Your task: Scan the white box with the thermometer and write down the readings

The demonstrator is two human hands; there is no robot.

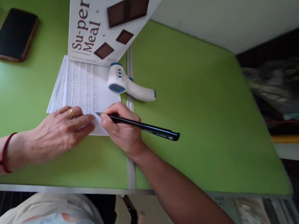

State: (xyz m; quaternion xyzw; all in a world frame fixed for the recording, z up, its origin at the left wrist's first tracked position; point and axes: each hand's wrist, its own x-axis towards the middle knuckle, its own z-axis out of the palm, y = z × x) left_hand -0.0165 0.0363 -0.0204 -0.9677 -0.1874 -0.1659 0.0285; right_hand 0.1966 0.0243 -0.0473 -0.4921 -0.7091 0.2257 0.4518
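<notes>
Two overlapping sheets of paper [81, 85], covered in rows of small handwriting, lie on the green table. My right hand [125, 129] is closed around a black pen [149, 128], its tip touching the top sheet near the end of the written rows. Flat on the lower part of the paper rests my left hand [63, 128], fingers stretched out, with a gold ring and a red cord at the wrist. A white and blue infrared thermometer [134, 88] lies across the sheet's right edge, just beyond my right hand.
A white NutriMotion box [95, 22] stands upright behind the sheets. To the left lies a dark phone-like device [15, 34] with a brown edge. A metal seam [131, 174] crosses the green table [209, 110]. Beyond its right side are shelves with bagged items [288, 83].
</notes>
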